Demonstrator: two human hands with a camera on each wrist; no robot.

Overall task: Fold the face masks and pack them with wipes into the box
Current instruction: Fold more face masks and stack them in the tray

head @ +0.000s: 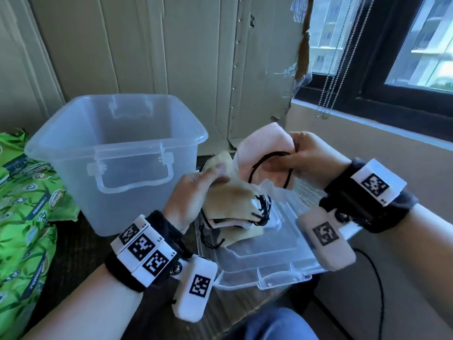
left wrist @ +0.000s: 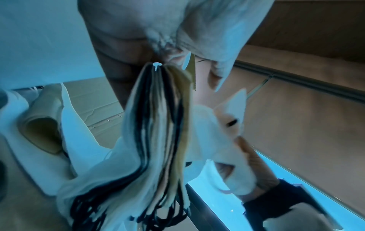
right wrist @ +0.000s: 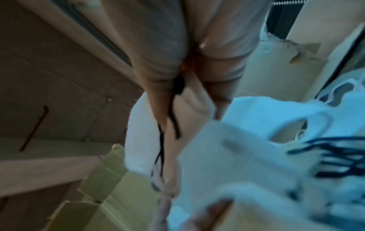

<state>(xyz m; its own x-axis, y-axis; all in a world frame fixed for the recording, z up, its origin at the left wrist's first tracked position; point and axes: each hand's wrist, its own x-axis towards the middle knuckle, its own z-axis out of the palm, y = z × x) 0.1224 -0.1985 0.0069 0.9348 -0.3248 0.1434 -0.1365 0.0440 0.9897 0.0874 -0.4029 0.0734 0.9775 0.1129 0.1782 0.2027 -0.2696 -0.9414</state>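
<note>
My right hand (head: 297,157) pinches a folded pale pink mask (head: 263,148) by its black ear loops (head: 269,168), held in the air right of the box. My left hand (head: 196,190) grips a stack of folded beige and white masks (head: 232,204) with black loops, just above the lid. In the left wrist view the mask stack (left wrist: 158,125) hangs edge-on from my fingers. The right wrist view shows my fingers (right wrist: 168,62) pinching the black loop over the pink mask (right wrist: 142,140), blurred. The clear plastic box (head: 117,143) stands open at left. Green wipes packs (head: 24,204) lie far left.
The clear box lid (head: 264,256) lies flat under my hands, with another beige mask (head: 235,235) on it. Cardboard panels (head: 171,57) stand behind. A window (head: 404,45) with bead chains is at the right. A black cable (head: 377,278) runs down at lower right.
</note>
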